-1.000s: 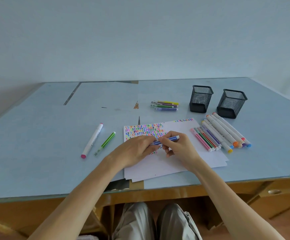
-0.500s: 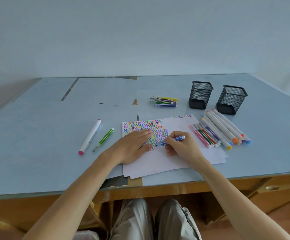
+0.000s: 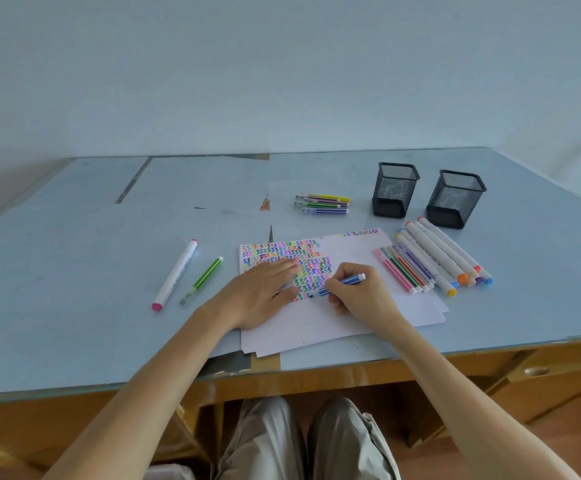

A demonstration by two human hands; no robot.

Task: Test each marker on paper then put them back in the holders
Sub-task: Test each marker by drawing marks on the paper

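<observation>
My right hand [image 3: 361, 296] grips a blue marker [image 3: 346, 283] with its tip down on the white paper [image 3: 358, 320], at the lower edge of a block of coloured squiggles [image 3: 302, 265]. My left hand [image 3: 261, 292] lies flat on the paper's left part, fingers straight; something small shows under its fingers, but I cannot tell what. Two empty black mesh holders [image 3: 394, 188] [image 3: 455, 197] stand at the back right. A row of thin and thick markers [image 3: 434, 261] lies right of the paper.
A thick white marker with a pink end [image 3: 174, 273] and a thin green marker [image 3: 202, 279] lie left of the paper. Several thin markers [image 3: 323, 203] lie behind it. The desk's front edge [image 3: 282, 370] runs close below the paper, with my knees under it.
One second ago both hands held the blue marker together. My left hand has since let go and flattened on the paper, and my right hand has brought the marker's tip down to the sheet.
</observation>
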